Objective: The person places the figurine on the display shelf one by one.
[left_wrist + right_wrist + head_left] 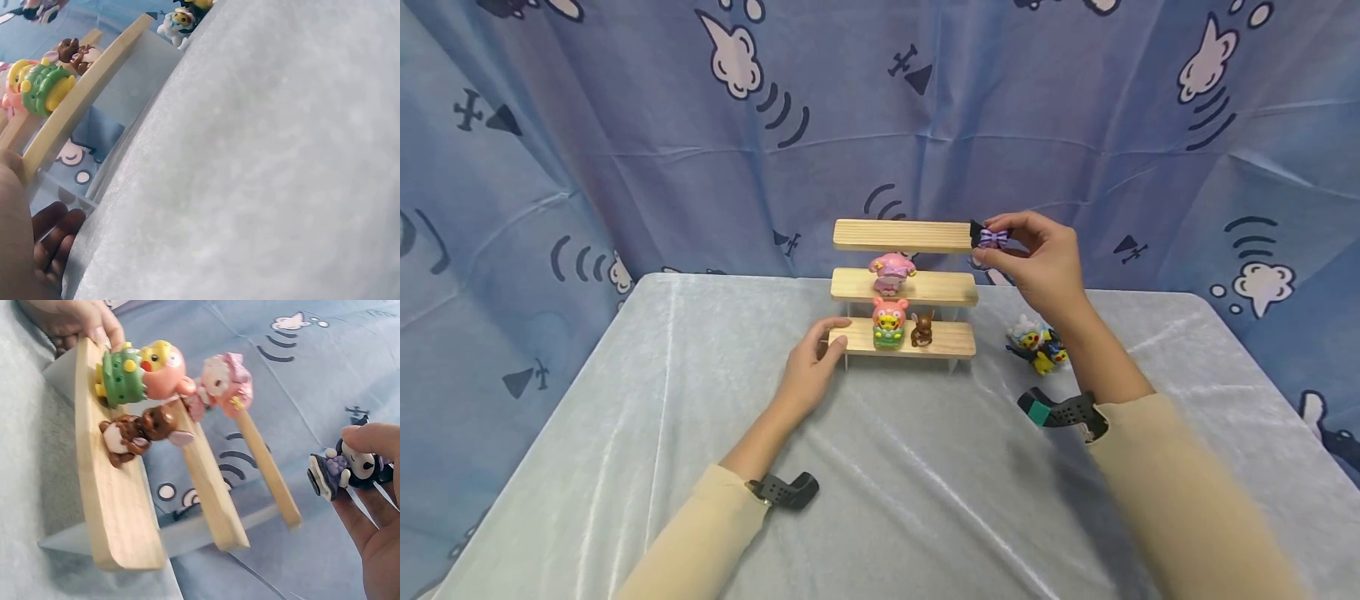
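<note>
My right hand [1037, 258] pinches a small black-and-white figurine [359, 464] with a purple outfit and bow, thumb on one side and fingers on the other. It is held by the right end of the top step of a three-step wooden display stand [940, 337]. At the left end of the bottom step, my left hand [811, 362] grips the board, with curled fingers [59, 240] beside the clear support. A pink-hooded yellow figurine [889, 323] in green and a brown mouse-like figurine [922, 329] stand on that step. The middle step bears a pink figurine [891, 273].
Right of the stand, several yellow, black and white figurines [1037, 343] are clustered on the pale velvety tablecloth [880, 467]. A blue patterned curtain [850, 108] hangs behind the table. Each wrist wears a black strap [1067, 410].
</note>
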`<state>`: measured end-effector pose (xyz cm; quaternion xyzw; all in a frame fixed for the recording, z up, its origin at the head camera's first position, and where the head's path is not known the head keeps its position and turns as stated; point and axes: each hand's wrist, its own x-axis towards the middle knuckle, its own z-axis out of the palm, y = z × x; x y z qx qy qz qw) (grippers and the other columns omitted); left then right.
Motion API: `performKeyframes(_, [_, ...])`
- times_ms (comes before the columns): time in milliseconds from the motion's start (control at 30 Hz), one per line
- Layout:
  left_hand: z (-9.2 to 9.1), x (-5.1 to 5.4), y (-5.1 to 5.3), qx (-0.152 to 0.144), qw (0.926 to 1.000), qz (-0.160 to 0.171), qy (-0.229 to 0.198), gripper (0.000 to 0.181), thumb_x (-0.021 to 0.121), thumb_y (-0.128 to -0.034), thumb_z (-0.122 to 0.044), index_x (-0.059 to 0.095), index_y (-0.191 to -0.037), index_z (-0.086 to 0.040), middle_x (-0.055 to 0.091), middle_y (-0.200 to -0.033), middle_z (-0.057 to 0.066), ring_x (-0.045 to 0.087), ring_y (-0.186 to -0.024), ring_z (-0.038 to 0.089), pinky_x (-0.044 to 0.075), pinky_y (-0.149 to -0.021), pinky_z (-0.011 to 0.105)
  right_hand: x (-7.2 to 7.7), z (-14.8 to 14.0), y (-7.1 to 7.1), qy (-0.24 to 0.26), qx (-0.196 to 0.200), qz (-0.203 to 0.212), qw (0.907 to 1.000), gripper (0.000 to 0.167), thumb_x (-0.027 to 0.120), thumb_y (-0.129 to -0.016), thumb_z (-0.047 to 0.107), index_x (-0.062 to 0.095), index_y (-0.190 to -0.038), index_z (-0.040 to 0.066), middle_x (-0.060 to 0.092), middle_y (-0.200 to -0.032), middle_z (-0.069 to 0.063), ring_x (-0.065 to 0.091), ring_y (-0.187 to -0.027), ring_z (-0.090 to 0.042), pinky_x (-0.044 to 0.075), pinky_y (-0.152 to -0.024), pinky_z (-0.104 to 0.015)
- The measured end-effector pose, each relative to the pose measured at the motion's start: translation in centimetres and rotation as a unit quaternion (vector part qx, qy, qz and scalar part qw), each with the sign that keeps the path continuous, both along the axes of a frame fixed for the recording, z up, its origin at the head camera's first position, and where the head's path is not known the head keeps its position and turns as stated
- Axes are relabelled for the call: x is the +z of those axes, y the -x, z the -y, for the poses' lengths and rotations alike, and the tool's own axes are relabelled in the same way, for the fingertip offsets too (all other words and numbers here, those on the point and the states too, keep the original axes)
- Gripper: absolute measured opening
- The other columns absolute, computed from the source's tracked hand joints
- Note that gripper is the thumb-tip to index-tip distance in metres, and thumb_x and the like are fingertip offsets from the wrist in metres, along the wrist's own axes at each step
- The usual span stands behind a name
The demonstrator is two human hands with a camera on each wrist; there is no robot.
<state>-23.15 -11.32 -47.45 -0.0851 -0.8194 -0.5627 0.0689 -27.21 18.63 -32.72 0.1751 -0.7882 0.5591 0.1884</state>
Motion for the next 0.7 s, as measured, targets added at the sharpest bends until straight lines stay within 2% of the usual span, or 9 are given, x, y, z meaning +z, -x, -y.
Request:
performKeyframes(167, [0.0, 0.0, 0.0, 0.000, 1.0000, 0.002, -0.002, 0.031, 0.053, -0.1047, -0.031, 0.061, -0.133, -0.020, 0.068, -0.114, 0.008, 0.064, -0.091, 0.022, 0.048, -0.077, 0.032, -0.5, 1.6, 0.8, -0.021, 0.001, 0.014, 0.9997, 0.025, 0.079, -0.084, -0.001, 0.069, -0.106, -0.002, 0.068, -0.112, 0.000, 0.066, -0.101, -0.004, 0.055, -0.085, -0.015])
performKeyframes(300, [0.0, 0.1, 0.0, 0.001, 1.0000, 0.002, 0.001, 0.032, 0.054, -0.1043, -0.031, 0.061, -0.133, -0.020, 0.069, -0.118, 0.008, 0.065, -0.093, 0.021, 0.048, -0.079, 0.031, -0.9, 2.7, 1.3, -0.036, 0.002, 0.025, 0.9991, 0.024, 0.078, -0.084, 0.001, 0.068, -0.106, -0.002, 0.067, -0.116, -0.009, 0.065, -0.101, -0.004, 0.056, -0.086, -0.017])
performKeyframes(467, [0.1, 0.1, 0.0, -0.001, 1.0000, 0.001, 0.000, 0.032, 0.053, -0.1046, -0.032, 0.061, -0.133, -0.020, 0.068, -0.117, 0.008, 0.065, -0.093, 0.022, 0.049, -0.079, 0.031, -1.7, 3.7, 1.6, -0.043, 0.007, 0.035, 0.9984, 0.026, 0.079, -0.084, 0.002, 0.067, -0.107, -0.002, 0.066, -0.117, -0.011, 0.065, -0.100, -0.003, 0.056, -0.088, -0.019])
performKeyframes(700, [0.0, 0.0, 0.0, -0.001, 1.0000, 0.002, -0.002, 0.032, 0.053, -0.1045, -0.032, 0.060, -0.133, -0.021, 0.068, -0.122, 0.007, 0.067, -0.096, 0.024, 0.050, -0.082, 0.033, -3.0, 4.3, 1.6, -0.051, 0.020, 0.060, 0.9967, 0.028, 0.079, -0.085, 0.003, 0.066, -0.109, -0.003, 0.064, -0.121, -0.013, 0.065, -0.108, -0.011, 0.055, -0.094, -0.022])
